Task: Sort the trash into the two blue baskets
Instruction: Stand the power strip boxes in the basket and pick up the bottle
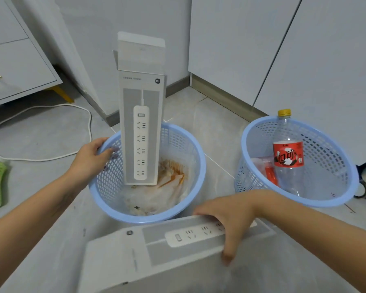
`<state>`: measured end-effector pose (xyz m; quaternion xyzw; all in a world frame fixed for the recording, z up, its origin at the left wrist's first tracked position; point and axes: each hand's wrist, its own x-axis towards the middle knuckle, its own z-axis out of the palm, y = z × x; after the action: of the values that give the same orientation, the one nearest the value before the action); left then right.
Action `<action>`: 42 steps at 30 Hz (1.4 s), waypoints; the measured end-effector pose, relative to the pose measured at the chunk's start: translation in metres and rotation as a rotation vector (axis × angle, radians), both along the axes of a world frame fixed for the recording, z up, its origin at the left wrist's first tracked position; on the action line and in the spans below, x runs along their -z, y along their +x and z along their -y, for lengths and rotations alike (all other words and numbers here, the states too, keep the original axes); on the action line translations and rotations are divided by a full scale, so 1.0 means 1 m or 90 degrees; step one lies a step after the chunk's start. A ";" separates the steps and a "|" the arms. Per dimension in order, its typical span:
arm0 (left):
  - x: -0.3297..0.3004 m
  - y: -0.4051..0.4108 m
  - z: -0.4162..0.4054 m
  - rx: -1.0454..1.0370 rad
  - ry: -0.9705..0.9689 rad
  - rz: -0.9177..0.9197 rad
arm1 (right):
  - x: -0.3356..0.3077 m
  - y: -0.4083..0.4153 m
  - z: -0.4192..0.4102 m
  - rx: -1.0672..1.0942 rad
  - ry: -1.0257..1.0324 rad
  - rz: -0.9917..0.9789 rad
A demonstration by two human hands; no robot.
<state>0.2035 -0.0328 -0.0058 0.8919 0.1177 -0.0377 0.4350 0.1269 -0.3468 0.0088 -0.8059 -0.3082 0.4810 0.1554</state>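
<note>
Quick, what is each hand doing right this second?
Left hand: grips the rim of the left basket.
Right hand: grips the power strip box lying on the floor.

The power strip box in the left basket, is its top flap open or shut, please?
Open: the power strip box stands upright in the left basket, its top flap lifted above the body.

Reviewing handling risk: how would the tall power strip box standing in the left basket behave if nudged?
The power strip box probably tips easily: it stands tall, well above the left basket rim. Cardboard, so likely stiff. Open top flap suggests it's empty and light.
</note>
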 end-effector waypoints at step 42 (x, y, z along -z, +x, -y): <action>0.013 -0.023 0.000 -0.080 -0.152 0.027 | -0.037 0.066 -0.083 0.728 0.617 0.546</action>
<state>0.1808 -0.0332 -0.0184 0.8254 0.1593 -0.0053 0.5416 0.1925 -0.2637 0.0460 -0.7939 -0.0590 -0.2015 0.5706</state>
